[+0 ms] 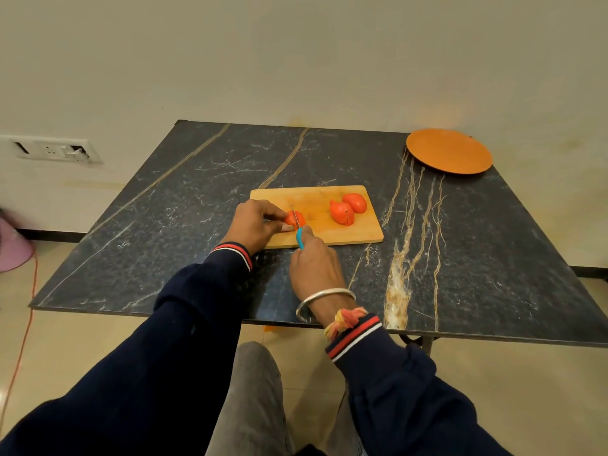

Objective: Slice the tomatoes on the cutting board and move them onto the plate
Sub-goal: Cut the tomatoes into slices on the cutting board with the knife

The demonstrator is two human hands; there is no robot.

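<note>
– What are the hands doing at this moment?
– The left hand is curled over the small tomato at the left end of the cutting board, and its fingertips pinch it from both sides. The right hand is closed around the blue handle of the knife. The blade stands across the top of this tomato.
– And the other tomatoes?
– Two bigger pieces lie on the right half of the same board, touching each other: the near piece and the far piece. The near one shows some cut lines.
– Where is the plate?
– The orange plate sits at the far right corner of the dark marbled counter, well apart from the board.
</note>
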